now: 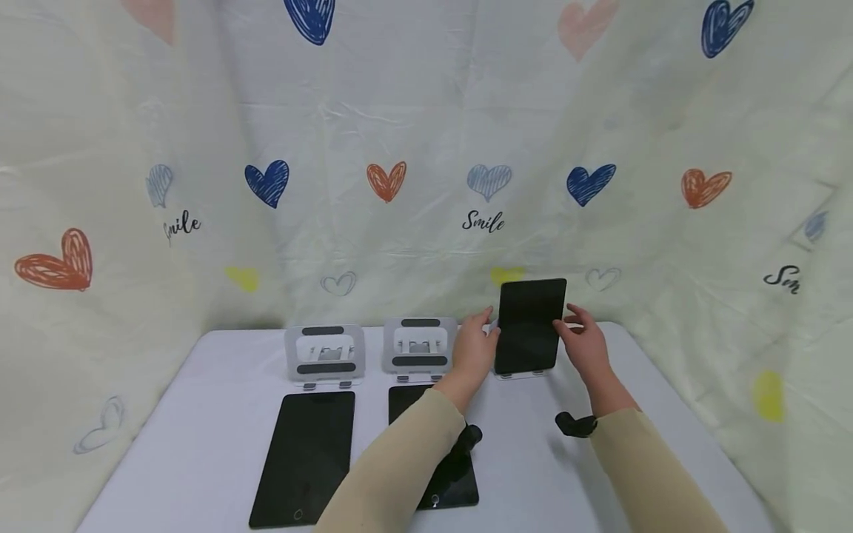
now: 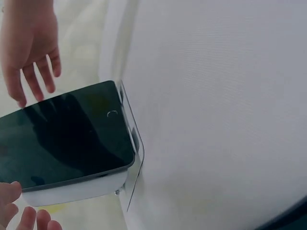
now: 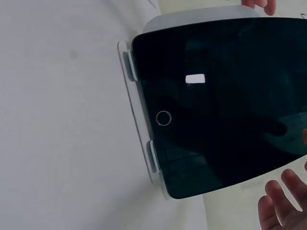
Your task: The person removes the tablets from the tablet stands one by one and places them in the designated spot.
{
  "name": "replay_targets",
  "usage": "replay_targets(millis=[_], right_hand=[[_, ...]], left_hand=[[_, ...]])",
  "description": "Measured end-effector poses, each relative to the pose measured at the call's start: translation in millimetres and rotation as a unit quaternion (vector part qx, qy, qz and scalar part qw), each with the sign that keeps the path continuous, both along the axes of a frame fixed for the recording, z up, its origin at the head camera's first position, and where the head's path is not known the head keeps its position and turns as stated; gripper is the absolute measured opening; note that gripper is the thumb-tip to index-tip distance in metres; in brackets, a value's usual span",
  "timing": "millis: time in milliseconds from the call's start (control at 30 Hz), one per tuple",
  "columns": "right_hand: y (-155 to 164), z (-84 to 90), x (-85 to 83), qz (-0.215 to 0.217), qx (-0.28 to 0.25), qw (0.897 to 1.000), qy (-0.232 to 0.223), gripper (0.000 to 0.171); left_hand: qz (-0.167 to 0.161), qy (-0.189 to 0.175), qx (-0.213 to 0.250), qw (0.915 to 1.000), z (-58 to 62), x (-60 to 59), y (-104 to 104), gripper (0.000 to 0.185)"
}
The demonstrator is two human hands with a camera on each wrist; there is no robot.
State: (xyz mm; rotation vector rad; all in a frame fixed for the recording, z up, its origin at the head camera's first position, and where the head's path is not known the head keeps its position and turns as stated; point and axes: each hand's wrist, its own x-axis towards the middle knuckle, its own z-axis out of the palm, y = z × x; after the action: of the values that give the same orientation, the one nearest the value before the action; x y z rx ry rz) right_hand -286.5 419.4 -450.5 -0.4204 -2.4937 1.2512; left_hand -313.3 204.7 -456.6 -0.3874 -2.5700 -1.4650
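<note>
A black tablet (image 1: 531, 314) stands upright, leaning back on a white stand (image 1: 523, 375) at the table's back right. Two grey-padded lips of that stand sit under the tablet's bottom edge in the right wrist view. My left hand (image 1: 473, 348) is beside the tablet's left edge, fingers loosely extended. On the other side my right hand (image 1: 586, 352) has its thumb at the edge and its other fingers spread apart from the tablet. In the left wrist view both the left hand (image 2: 9, 206) and right hand (image 2: 33, 43) flank the tablet (image 2: 72, 139).
Two more white stands, one at left (image 1: 325, 352) and one in the middle (image 1: 420, 346), stand along the back. A black tablet (image 1: 306, 451) lies flat at left. Another tablet (image 1: 453, 481) lies partly hidden under my left forearm. A heart-printed curtain (image 1: 426, 244) hangs behind.
</note>
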Motion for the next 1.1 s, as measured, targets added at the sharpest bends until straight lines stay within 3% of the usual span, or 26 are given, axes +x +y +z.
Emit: replay_targets(millis=[333,700,900,1100], right_hand=[[2.6,-9.6,-4.9,0.034,0.021,0.999,0.003,0.059],[9.0,-15.5,-4.4,-0.001,0.043,0.998,0.041,0.049],[10.8,-18.9,-0.4,-0.005,0.031,0.997,0.067,0.045],[13.8,-19.7,5.3,0.008,0.002,0.996,0.084,0.045]], left_hand=[[0.013,0.03,-0.014,0.9994,-0.5,-4.3,6.5,0.042],[0.025,0.045,-0.011,0.9986,-3.4,-6.5,9.2,0.039],[0.036,0.079,-0.028,0.9959,-7.2,-7.6,9.2,0.037],[0.028,0.08,-0.016,0.9963,-9.1,-7.6,8.8,0.037]])
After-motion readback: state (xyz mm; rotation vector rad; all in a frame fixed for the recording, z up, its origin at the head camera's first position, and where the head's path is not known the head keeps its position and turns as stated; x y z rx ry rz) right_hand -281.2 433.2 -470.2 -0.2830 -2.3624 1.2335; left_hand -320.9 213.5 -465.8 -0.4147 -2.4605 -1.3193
